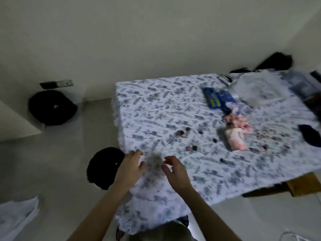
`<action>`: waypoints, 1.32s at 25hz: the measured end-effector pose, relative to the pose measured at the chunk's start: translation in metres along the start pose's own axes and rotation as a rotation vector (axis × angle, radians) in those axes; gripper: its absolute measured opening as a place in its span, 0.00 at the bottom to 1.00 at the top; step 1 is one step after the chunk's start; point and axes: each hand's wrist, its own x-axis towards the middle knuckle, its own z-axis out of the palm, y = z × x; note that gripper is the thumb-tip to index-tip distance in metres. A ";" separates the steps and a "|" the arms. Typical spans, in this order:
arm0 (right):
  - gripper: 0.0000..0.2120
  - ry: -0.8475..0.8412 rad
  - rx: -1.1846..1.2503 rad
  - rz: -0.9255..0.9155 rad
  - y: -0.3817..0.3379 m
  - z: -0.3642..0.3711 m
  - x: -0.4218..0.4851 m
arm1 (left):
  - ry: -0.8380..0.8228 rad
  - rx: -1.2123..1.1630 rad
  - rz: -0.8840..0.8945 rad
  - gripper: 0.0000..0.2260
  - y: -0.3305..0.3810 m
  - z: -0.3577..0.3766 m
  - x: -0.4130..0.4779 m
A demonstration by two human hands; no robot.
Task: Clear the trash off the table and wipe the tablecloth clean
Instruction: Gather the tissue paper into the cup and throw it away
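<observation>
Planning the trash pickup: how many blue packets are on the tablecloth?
2. One blue packet with yellow-green print lies toward the far right of the tablecloth; the second blue packet lies touching it on the right. Clutter may hide more.

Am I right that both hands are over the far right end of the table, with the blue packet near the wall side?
No. The head view shows the left hand and right hand over the table's near left corner. The blue packet does lie toward the wall side.

Table [300, 186] under leaf-print tablecloth [156, 108]; blue packets [218, 98], pink wrappers [236, 134], dark scraps [191, 148]
</observation>
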 end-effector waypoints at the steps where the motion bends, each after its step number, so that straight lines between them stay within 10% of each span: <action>1: 0.17 0.028 0.016 0.026 0.017 -0.015 -0.003 | -0.030 0.021 0.011 0.13 0.015 0.014 0.001; 13: 0.08 0.167 0.205 -0.018 0.170 -0.196 0.008 | -0.098 0.093 -0.050 0.15 0.190 0.134 0.043; 33: 0.09 0.273 0.120 0.232 0.224 -0.268 0.004 | -0.394 0.015 0.132 0.16 0.253 0.182 0.126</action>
